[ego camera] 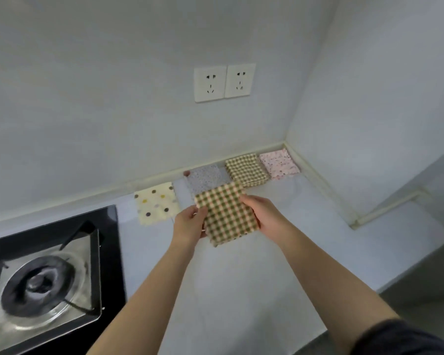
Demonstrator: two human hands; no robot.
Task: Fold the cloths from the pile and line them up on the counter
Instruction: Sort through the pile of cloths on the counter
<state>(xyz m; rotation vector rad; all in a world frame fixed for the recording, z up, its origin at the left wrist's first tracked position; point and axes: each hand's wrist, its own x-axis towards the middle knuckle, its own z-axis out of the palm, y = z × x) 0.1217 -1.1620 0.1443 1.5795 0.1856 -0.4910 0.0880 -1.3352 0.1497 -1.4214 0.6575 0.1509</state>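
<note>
Dark sleeve covers the right upper arm at the bottom right corner, and both bare forearms reach forward over the pale counter. Between the two hands is a folded green-and-cream checked cloth, a rough rectangle tilted slightly. The left hand grips its left edge with the thumb on top and the fingers underneath. The right hand pinches its right edge the same way, so both hands are clamped on this one cloth, a cloth's width apart. Whether its lower corner touches the counter cannot be told. Behind it, four folded cloths lie in a row along the foot of the wall. From left to right they are a cream polka-dot cloth, a grey speckled cloth partly hidden by the held one, a second green checked cloth, and a pink speckled cloth just beside the corner. A black gas hob with a steel burner tray sits at the left of the counter. Two white sockets are set side by side in the wall above the row.
</note>
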